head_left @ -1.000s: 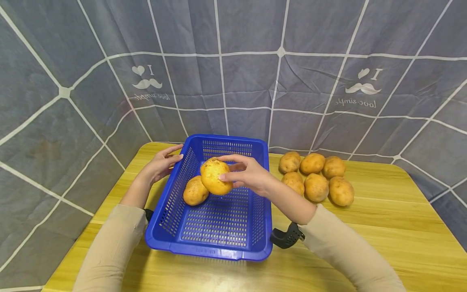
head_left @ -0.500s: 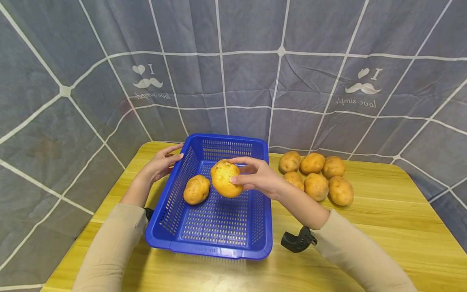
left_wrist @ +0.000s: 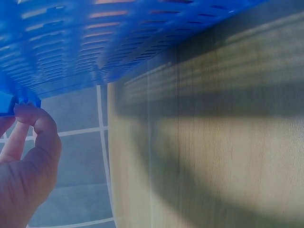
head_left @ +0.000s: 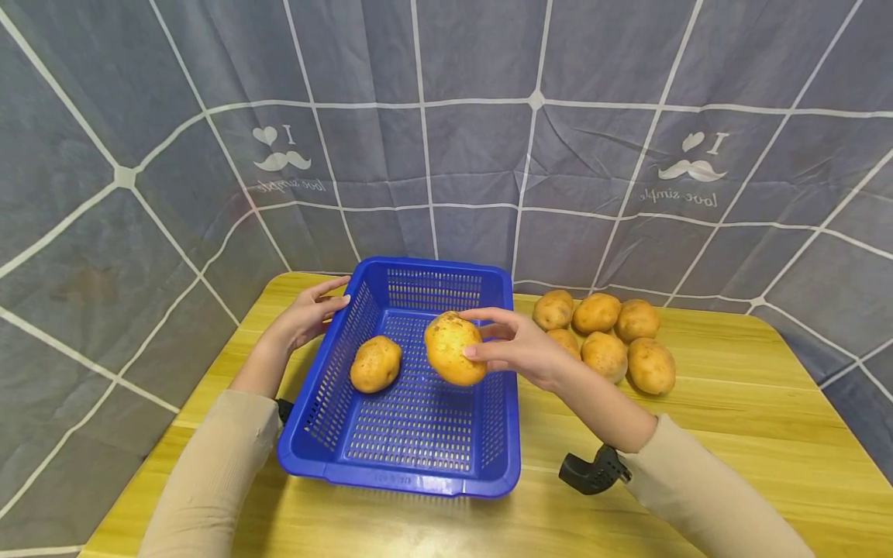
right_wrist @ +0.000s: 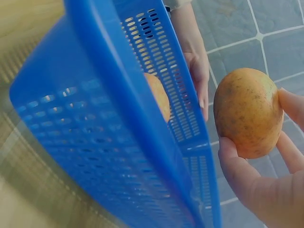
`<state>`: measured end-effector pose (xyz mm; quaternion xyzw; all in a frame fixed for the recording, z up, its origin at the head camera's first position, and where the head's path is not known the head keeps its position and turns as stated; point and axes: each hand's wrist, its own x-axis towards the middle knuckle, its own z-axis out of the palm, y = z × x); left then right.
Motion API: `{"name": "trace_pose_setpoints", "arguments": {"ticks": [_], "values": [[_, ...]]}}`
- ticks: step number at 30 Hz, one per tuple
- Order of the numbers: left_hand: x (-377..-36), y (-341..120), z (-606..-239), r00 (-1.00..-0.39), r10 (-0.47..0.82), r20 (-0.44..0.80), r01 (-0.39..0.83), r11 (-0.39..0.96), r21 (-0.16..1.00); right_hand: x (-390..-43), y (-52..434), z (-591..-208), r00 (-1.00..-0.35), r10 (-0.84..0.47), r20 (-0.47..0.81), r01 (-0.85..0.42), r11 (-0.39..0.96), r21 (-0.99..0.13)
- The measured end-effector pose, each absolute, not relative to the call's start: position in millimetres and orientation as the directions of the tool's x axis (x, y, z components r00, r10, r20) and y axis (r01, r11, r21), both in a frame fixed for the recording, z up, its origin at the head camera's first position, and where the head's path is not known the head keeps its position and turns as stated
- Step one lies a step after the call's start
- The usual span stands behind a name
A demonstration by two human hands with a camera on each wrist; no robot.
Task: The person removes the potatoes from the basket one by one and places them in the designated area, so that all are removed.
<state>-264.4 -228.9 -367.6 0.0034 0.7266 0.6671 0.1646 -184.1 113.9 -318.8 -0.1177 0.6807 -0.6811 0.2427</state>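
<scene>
Between the thumb and fingers of my right hand (head_left: 519,349) a potato (head_left: 449,349) is pinched, held up over the blue plastic basket (head_left: 401,479). The right wrist view shows that potato (right_wrist: 247,111) above the rim, apart from the basket. One other potato (head_left: 376,364) lies on the basket floor towards the left wall. My left hand (head_left: 307,316) grips the left rim near the far corner. From the left wrist view, its thumb (left_wrist: 35,116) is against the rim, and some of the fingers are hidden.
Several potatoes (head_left: 605,358) lie grouped in two rows on the wooden table (head_left: 739,418), right of the basket; one is partly behind my right hand. A grey curtain (head_left: 474,155) with white lines hangs behind and beside the table.
My right hand has moved right with its potato, away from above the potato in the basket. The left hand and the basket have stayed in place.
</scene>
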Motion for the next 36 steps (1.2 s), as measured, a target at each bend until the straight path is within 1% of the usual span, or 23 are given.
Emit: {"name": "trace_pose_setpoints", "arguments": {"ticks": [5,12,15,19,36], "values": [[-264.3,-229.0,-368.0,-0.946,0.224,-0.235,-0.216,0.107,0.971,-180.8,122.2,-322.3,-0.853,-0.497,-0.162,0.162,0.043,-0.986],[-264.4,-229.1,-367.8,-0.947,0.219,-0.237,-0.219,0.103,0.970,-177.0,134.3,-326.6,-0.861,-0.484,-0.155,0.132,0.080,-0.988],[-263.7,-228.9,-367.6,-0.946,0.215,-0.243,-0.227,0.100,0.969,-175.8,139.1,-328.6,-0.862,-0.487,-0.143,0.125,0.071,-0.990],[-263.5,-228.7,-367.7,-0.946,0.213,-0.245,-0.229,0.098,0.969,-173.9,145.6,-330.7,-0.869,-0.473,-0.146,0.134,0.059,-0.989],[-264.9,-228.6,-367.4,-0.944,0.229,-0.236,-0.218,0.099,0.971,-166.8,176.6,-337.8,-0.896,-0.412,-0.168,0.148,0.080,-0.986]]}}
